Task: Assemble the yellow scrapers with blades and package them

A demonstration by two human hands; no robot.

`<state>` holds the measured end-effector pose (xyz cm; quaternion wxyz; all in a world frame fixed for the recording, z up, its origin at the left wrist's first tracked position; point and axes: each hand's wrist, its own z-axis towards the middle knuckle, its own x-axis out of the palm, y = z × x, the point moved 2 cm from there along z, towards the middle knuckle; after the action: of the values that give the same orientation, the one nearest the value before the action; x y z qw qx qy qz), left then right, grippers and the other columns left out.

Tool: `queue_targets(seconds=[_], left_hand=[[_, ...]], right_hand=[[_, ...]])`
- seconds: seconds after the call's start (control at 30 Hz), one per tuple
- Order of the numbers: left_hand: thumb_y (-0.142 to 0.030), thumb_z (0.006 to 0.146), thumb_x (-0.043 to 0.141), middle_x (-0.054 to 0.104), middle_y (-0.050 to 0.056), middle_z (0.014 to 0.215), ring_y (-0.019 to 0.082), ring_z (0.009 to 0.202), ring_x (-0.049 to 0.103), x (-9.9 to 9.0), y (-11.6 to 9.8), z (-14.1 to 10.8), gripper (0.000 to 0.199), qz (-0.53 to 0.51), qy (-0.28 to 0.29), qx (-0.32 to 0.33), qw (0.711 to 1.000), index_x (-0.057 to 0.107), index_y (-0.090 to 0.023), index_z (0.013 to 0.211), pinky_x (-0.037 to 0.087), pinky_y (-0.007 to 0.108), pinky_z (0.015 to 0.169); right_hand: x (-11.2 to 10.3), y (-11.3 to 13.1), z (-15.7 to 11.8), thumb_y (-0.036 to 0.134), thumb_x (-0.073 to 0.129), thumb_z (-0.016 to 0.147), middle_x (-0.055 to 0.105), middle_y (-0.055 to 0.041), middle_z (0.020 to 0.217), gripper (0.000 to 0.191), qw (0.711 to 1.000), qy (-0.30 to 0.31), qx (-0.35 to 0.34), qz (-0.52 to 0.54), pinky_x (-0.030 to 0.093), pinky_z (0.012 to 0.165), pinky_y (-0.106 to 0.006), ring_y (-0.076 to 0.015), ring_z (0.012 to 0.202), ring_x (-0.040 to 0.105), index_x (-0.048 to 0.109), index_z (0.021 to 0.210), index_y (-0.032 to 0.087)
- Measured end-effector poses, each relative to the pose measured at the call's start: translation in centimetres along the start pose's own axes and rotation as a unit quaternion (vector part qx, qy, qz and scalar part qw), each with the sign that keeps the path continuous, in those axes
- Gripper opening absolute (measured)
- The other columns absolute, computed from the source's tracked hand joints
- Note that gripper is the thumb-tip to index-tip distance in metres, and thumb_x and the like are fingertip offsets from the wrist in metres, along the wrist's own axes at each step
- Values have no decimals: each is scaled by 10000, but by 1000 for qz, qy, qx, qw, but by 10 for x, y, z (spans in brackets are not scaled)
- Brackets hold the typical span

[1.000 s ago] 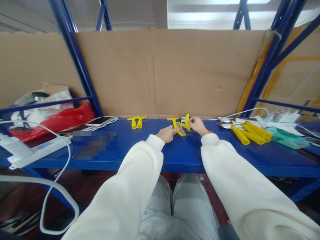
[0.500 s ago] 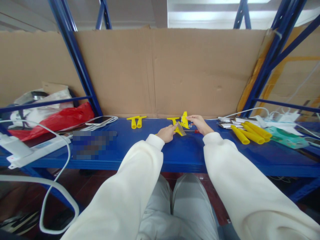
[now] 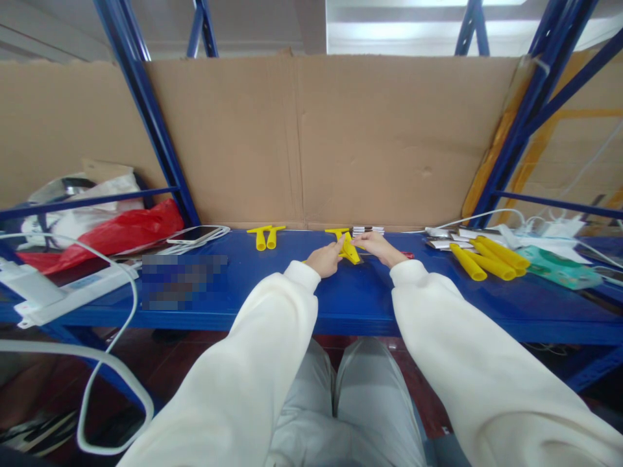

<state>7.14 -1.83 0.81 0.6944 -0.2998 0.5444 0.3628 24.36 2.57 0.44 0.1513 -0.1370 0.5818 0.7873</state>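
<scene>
My left hand [image 3: 325,261] is closed on a yellow scraper head [image 3: 350,253] just above the blue tabletop. From the other side, my right hand [image 3: 379,248] has its fingertips pinched at the scraper head's upper right edge, where a yellow cover piece lies over the metal blade. Right behind the hands, a yellow T-shaped part [image 3: 337,231] stands near the cardboard. A small stack of metal blades [image 3: 368,229] is behind my right fingers. By my right wrist lies a red-handled tool [image 3: 407,255], mostly hidden.
Two yellow T-shaped handles [image 3: 261,241] stand left of the hands. Several yellow tubes [image 3: 491,259] lie at the right beside metal pieces [image 3: 445,239] and a green packet [image 3: 559,267]. A phone [image 3: 195,235], white cables and a power strip [image 3: 78,293] are at left. Cardboard [image 3: 370,136] closes the back.
My right hand has moved left and down, bringing the yellow cover piece onto the blade in my left hand. The blade stack behind is now uncovered. My left hand has barely moved.
</scene>
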Motion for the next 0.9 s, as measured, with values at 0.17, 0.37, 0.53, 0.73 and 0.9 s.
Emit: queue_targets(seconds=[0.17,0.37,0.53,0.73,0.9], left_hand=[[-210,958,437,524,159,1438,246,1232,589,-1,-1,-1,648,-1,-1,-2,1000,198,-152,1557,474,311,955],[-209,960,428,516,161,1445,251,1237,585,-2,-1,-2,651,6,4,-3,1000,190,-146,1562,476,312,959],[-206,959,419,509,166,1450,250,1247,575,0,0,0,644,4,-1,3,1000,198,-129,1559,475,317,971],[-200,964,407,563,128,1371,227,1220,582,1,1,1,608,20,-10,20,1000,259,-179,1554,472,292,966],[-203,971,393,600,106,1257,224,1148,616,0,1,0,516,27,-2,35,999,434,-239,1484,478,295,947]], right_hand=[[1,0,0,300,734,618,708,-38,733,144,1000,-3,3,-9,459,810,-316,-171,751,604,697,606,162],[4,6,-7,336,727,643,647,-9,668,203,999,-20,-5,-47,439,720,-292,-141,678,546,642,583,162],[5,11,-10,280,664,665,522,41,548,205,995,-34,-20,-87,397,621,-260,-106,571,450,552,526,179],[10,5,-6,192,616,666,514,43,558,142,992,-45,-35,-111,404,597,-246,-113,570,473,517,564,197],[1,-4,6,206,602,725,630,-5,746,22,987,-106,-57,-109,482,725,-287,-151,717,559,601,738,188]])
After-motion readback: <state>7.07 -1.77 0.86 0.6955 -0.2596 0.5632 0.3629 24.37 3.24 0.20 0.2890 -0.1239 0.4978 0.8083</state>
